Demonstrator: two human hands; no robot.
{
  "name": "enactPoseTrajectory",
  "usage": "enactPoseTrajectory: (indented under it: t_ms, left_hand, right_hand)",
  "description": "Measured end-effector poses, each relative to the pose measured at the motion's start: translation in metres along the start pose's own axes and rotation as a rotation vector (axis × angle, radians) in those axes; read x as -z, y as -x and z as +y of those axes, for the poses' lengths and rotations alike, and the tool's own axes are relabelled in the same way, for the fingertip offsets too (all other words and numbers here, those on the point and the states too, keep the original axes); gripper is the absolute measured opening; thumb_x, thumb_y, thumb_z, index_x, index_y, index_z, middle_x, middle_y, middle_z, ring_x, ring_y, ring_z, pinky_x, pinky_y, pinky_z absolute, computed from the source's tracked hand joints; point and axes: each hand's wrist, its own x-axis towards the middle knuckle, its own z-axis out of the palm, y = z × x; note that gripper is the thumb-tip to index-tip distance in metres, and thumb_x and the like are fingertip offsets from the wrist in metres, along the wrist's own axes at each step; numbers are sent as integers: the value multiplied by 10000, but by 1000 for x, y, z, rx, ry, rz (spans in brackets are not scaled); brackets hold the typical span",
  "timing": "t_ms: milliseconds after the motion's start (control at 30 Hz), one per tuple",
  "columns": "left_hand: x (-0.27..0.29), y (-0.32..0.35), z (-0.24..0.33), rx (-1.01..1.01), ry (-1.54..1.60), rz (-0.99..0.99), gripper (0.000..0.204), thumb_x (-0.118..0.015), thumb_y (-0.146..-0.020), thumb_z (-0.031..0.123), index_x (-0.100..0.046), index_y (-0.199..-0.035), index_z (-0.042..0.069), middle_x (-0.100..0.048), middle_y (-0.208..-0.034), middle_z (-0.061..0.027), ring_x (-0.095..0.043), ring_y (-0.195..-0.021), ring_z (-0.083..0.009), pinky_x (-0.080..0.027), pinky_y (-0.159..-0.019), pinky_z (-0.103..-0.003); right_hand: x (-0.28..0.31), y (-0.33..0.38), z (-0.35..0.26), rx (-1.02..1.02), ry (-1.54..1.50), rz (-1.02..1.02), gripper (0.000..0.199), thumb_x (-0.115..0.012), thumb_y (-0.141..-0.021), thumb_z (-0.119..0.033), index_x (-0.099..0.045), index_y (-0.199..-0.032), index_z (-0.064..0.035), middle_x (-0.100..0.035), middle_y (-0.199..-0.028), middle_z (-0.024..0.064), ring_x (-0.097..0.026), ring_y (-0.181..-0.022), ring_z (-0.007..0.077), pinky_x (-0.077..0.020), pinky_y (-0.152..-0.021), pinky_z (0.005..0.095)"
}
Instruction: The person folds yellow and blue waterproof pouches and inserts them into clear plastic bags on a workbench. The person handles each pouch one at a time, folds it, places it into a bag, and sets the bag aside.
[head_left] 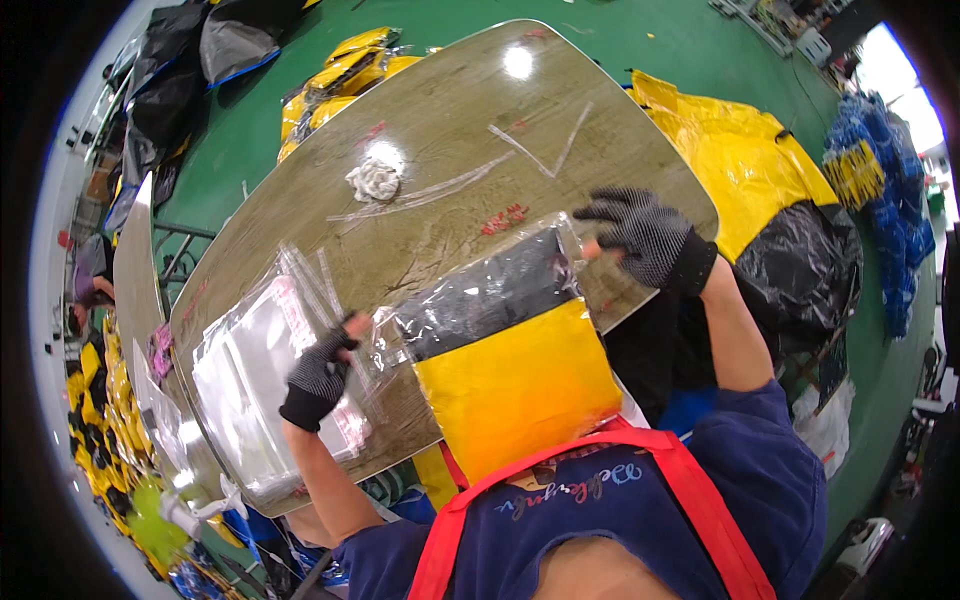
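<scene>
While the folded yellow-and-black garment (505, 345) sits half in its clear plastic bag (470, 300) at the near edge of the tabletop (440, 120), both hands are on the bag's mouth end. The left hand (322, 372), in a dark fingerless glove, has its fingers pinched on the bag's left corner, right beside the stack of empty clear bags (250, 380) lying under that wrist. The right hand (645, 235), also in a dark knit glove, is up at the bag's far right corner with fingers curled loosely around the plastic edge; can't quite tell if it's actually gripping or just touching. The black part of the garment is already inside the film, the yellow part hangs toward the person's red apron (600, 460) and looks still outside or barely covered, hard to say with the glare. So I'd call this the bagging step, roughly midway: stretching the opening so the cloth slides in. Seems to me the next bit needs both corners kept taut and pulled evenly, otherwise the thin film bunches or the fold shifts. Elsewhere on the tabletop there's a crumpled white wad (375, 180), a few clear strips (540, 150) and some small red bits (505, 218), all well apart from the hands. Yellow bundles (735, 150) lie on the green floor beyond.
</scene>
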Motion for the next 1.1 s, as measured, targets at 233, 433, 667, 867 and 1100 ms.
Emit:
enactPoseTrajectory:
  t_ms: [233, 433, 667, 867, 1100]
  left_hand:
    - [-112, -72, 14, -206, 272, 349, 510, -435, -972, 295, -336, -1423, 77, -371, -1433, -150, -383, -1300, -297, -301, -1070, -407]
    - [-148, 33, -58, 372, 1132, 39, 777, -485, -880, 605, -378, -1369, 11, -480, -1344, -107, -482, -1184, -276, -386, -1008, -422]
    - [0, -82, 78, 20, 1420, 36, 727, -454, -909, 578, -335, -1400, 55, -410, -1407, -130, -428, -1234, -330, -337, -1048, -482]
    - [-17, -122, 85, -71, 1292, -175, 568, -399, -953, 509, -432, -1330, 85, -465, -1346, -221, -494, -1183, -366, -403, -999, -478]
    - [-88, -110, 82, 164, 1017, -273, 588, -404, -955, 511, -392, -1329, 57, -548, -1214, -221, -586, -1047, -323, -481, -905, -434]
  right_hand:
    - [-94, -30, -43, 166, -199, 422, 383, -530, -876, -379, -605, -1156, -128, -562, -1197, 148, -524, -1083, 338, -361, -998, 426]
    - [-131, 158, 190, -1065, 83, 854, 450, -572, -827, -280, -570, -1186, -8, -606, -1155, 214, -576, -1051, 370, -439, -935, 422]
    - [-180, 197, 254, -1159, -199, -70, 450, -520, -865, -437, -583, -1213, -158, -586, -1216, 149, -562, -1100, 333, -451, -913, 436]
    - [-158, 199, 237, -1050, -54, -18, 407, -514, -844, -432, -703, -926, -80, -678, -960, 154, -630, -905, 356, -485, -804, 451]
    - [-83, 213, 222, -1231, -215, 720, 312, -591, -788, -311, -632, -739, -6, -637, -785, 224, -618, -765, 391, -491, -698, 418]
